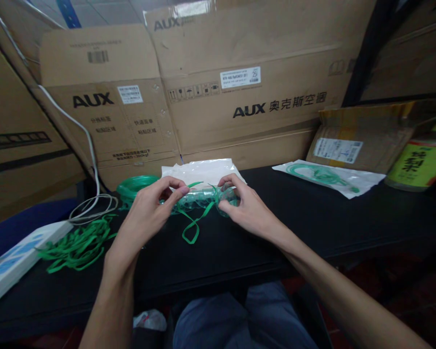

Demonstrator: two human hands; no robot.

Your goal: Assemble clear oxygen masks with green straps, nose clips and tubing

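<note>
Both hands were at a thin flat green ribbon (206, 212) on a long translucent plastic roll (198, 198).
The left hand (148, 203) had its fingers pinched on one ribbon end; the right hand (247, 206) held the roll's right end, fingers half bent around it — all above the black counter (240, 252).

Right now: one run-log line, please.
left hand: pinching green strip | right hand: gripping clear plastic piece | strip: loop in front of piece | green strip pile: at left

Black desk (218, 264), tangled flat green ties (79, 246), coiled translucent green tubing (130, 188), glossy white packet (199, 168), clear-fronted tubing packet (325, 175), yellow-capped jar (416, 165)
</note>
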